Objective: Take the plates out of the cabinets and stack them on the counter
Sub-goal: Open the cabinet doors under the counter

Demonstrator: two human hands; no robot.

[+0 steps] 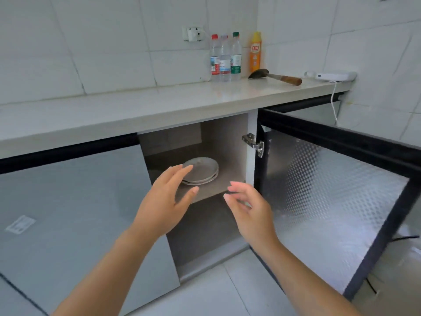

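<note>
A small stack of grey plates [202, 171] lies on the middle shelf [230, 183] of the open lower cabinet under the counter [127, 110]. My left hand [164, 201] is open in front of the shelf, fingers spread, its fingertips overlapping the left rim of the plates in view. My right hand [248, 209] is open too, fingers loosely bent, just in front of the shelf's right front edge. Neither hand holds anything. I cannot tell whether the left fingers touch the plates.
The cabinet door [330, 201] with patterned glass swings out wide on the right. A closed grey door [75, 201] is on the left. On the counter's far end stand three water bottles [224, 59], an orange bottle [255, 52], a wooden-handled spatula [275, 76] and a white device [335, 76] with a cable.
</note>
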